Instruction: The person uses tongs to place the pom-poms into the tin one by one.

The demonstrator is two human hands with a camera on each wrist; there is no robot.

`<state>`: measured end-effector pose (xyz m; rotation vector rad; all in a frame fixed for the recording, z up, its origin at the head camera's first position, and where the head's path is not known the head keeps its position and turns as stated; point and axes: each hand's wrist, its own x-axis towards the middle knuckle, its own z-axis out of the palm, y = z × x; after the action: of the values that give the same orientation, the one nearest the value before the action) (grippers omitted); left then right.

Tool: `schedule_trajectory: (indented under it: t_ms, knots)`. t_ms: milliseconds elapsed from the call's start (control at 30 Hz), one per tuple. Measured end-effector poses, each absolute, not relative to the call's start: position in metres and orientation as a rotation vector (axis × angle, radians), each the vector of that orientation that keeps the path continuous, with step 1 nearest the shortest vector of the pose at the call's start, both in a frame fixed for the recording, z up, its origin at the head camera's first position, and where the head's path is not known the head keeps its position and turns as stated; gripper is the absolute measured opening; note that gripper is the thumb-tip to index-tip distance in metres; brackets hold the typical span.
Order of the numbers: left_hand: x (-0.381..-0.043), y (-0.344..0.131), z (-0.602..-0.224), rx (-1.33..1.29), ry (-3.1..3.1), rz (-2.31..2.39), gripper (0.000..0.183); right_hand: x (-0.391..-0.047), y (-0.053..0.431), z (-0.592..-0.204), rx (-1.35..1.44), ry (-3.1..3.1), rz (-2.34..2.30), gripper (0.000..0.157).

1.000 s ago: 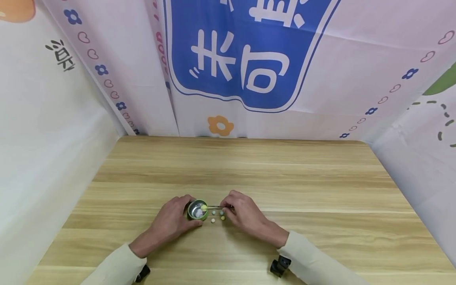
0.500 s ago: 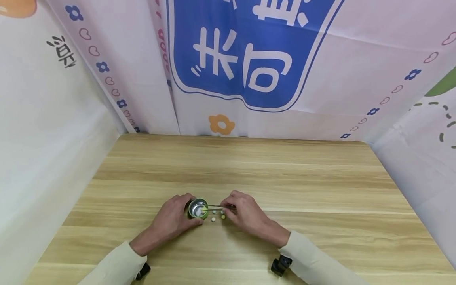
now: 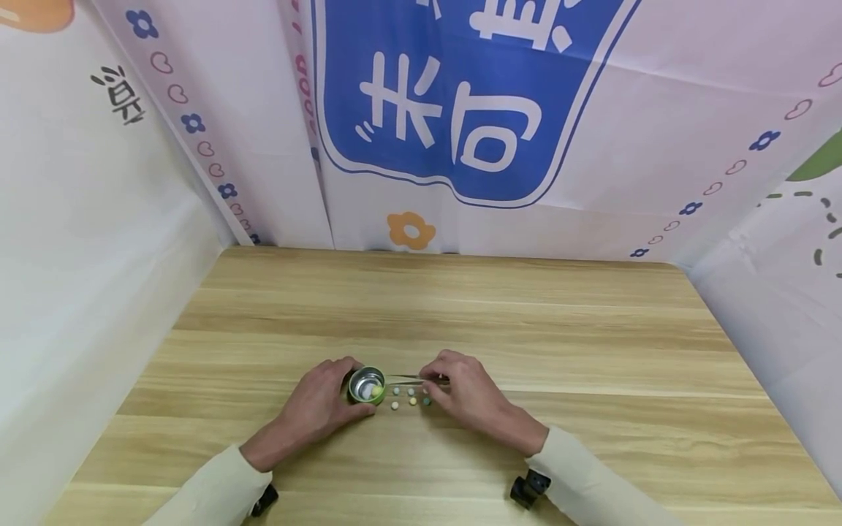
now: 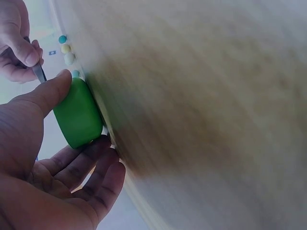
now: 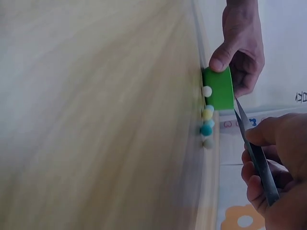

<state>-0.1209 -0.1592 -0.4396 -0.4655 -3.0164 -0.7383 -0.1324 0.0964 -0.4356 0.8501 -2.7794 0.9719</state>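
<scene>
My left hand [image 3: 316, 398] grips a small round tin [image 4: 79, 115], green outside and shiny metal inside, with thumb and fingers on opposite sides. A yellow ball [image 3: 378, 392] and something whitish lie inside it. Tweezers [image 5: 261, 165] are pinched in my right hand [image 3: 468, 391], their tips apart and pointing left at the tin's rim, with nothing visible between them. Below the tweezers, small balls stand in short rows on the table: a white ball [image 3: 395, 405], a yellow one [image 3: 412, 401], a teal one [image 5: 206, 130] and several paler ones. My right hand partly hides the rightmost.
A wood-grain table [image 3: 421, 314] extends beyond and around both hands. Printed fabric walls [image 3: 513, 226] stand at its back and sides. Dark wrist cameras [image 3: 530, 488] sit at the sleeves.
The tweezers' tips were at the yellow ball in the tin; they parted from it and drew back right with my right hand. The ball stays in the tin. The left hand holds still.
</scene>
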Motion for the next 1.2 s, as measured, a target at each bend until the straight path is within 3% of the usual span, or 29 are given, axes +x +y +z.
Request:
schedule_trajectory:
  t_ms: [1200]
  knots:
    - [-0.1206, -0.1594, -0.4399, -0.464, -3.018, -0.727, 0.053, -0.1342, 0.1072, -0.4404, 0.97, -2.802, 0.856, 0.008]
